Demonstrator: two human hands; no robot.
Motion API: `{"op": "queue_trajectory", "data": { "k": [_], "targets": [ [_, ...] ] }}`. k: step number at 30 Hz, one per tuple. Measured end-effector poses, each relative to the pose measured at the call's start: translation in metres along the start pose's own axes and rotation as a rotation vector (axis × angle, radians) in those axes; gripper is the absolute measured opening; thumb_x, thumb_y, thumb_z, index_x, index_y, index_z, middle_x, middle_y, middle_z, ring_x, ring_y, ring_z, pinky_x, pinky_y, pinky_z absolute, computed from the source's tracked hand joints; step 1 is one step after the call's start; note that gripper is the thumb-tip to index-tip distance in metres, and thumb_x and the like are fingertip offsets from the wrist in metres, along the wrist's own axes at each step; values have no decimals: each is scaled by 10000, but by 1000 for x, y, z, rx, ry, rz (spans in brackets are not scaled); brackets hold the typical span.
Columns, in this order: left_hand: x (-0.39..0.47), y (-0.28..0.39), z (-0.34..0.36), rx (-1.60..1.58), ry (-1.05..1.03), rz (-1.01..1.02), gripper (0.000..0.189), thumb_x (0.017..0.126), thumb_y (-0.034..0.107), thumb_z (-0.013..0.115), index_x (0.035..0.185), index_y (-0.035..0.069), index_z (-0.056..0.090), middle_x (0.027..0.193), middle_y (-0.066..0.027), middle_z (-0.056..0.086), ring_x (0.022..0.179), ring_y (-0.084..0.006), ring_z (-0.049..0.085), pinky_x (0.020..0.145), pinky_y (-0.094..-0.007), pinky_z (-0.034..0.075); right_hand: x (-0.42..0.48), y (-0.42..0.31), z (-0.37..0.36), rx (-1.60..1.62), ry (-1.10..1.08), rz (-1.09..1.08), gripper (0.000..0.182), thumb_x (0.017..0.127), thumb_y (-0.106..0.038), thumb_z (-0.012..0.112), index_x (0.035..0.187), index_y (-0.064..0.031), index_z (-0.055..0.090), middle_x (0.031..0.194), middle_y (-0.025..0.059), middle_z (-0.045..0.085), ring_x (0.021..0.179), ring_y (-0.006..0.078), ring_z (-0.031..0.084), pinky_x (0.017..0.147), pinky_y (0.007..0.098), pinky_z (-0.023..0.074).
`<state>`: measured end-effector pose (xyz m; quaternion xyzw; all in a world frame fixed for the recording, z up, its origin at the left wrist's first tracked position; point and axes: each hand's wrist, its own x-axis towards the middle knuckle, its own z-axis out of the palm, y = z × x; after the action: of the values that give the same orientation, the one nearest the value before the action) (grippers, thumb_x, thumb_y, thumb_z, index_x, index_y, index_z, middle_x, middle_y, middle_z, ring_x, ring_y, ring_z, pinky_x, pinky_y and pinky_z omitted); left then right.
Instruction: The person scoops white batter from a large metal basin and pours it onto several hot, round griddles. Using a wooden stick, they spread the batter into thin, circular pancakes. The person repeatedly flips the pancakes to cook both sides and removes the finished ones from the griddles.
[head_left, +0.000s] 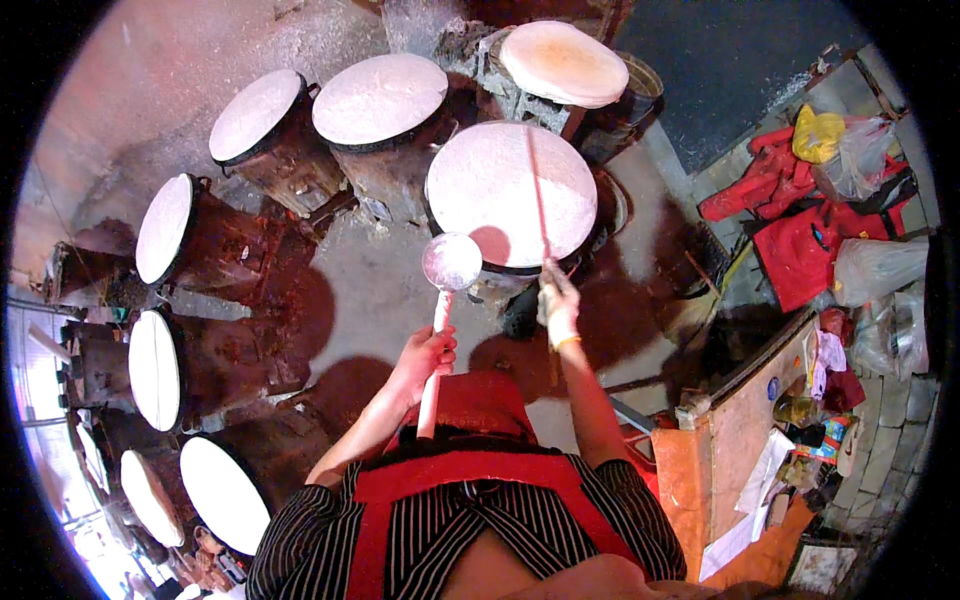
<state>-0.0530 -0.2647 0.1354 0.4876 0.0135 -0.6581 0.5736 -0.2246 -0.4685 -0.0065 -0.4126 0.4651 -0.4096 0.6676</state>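
My left hand (431, 352) grips the pale handle of a ladle (452, 261). Its round bowl hangs near the front edge of a large round griddle (502, 187), whose top is covered by a whitish layer. My right hand (559, 300), in a light work glove with a yellow cuff, is closed around a long thin stick (536, 187). The stick reaches across the griddle to its far side; whether it touches the surface I cannot tell. Under the griddle is a drum-shaped stove, mostly hidden.
Several more drum stoves with pale round tops, among them one nearby (380, 99), curve round the left. Behind the griddle lies a stack of thin round flatbreads (564, 64). Right are red bags (799, 251), plastic bags (877, 270) and a wooden cabinet (742, 427) with papers.
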Motion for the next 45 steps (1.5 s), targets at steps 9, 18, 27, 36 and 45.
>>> {"op": "queue_trajectory", "data": {
  "k": [9,18,27,36,45],
  "targets": [
    [69,23,-5,255,2,166,145,893,175,498,912,41,446,689,-13,446,494,-91,423,400,-237,364,-56,-32,-45,-209,-177,64,329,874,-76,554,1201,-33,556,622,-76,475,393,22,356,364,195,275],
    [163,21,70,495,136,311,91,821,59,460,849,-27,469,620,-46,459,469,-143,484,355,-276,383,-89,13,-13,9,92,202,324,894,-287,560,1182,-140,569,557,-54,424,390,56,343,350,233,277],
    [101,76,45,-545,-383,-281,128,912,73,445,1020,4,433,615,9,379,450,-44,345,324,-147,268,-50,-60,-39,190,-175,135,329,877,-252,590,1167,-95,584,645,-67,510,507,38,427,440,220,357],
    [29,85,7,-653,-132,-276,86,901,31,421,969,-21,415,660,-2,364,475,-42,335,315,-138,268,-68,-21,-39,-529,-321,-321,307,855,-106,592,1143,0,582,1129,132,609,1025,181,574,892,287,430],
    [-5,65,-112,-790,86,-49,49,903,43,433,879,1,424,657,3,378,476,-43,335,324,-143,276,-102,-5,6,-752,-212,2,326,865,-145,571,1173,-39,563,1116,156,612,1033,174,581,883,275,421]
  ]
}}
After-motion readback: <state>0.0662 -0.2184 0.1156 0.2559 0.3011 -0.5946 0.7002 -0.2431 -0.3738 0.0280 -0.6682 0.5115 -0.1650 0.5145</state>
